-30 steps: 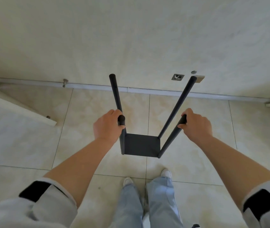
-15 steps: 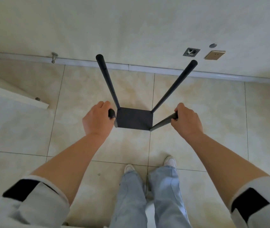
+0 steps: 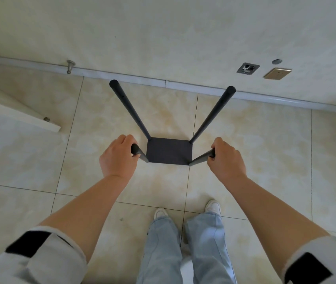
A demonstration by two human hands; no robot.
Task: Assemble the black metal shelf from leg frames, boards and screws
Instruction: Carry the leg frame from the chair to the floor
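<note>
Nearest are two feet in white shoes and pale blue jeans on the tiled floor. A little farther, the left hand curls tight around the top of the near left leg of the black shelf. The right hand curls tight around the top of the near right leg. The shelf stands on the floor between the hands. Its flat dark board sits low down. Two more thin round legs rise on the far side and have small holes. On the far left is a white door. Farthest is the wall with a gold plate.
</note>
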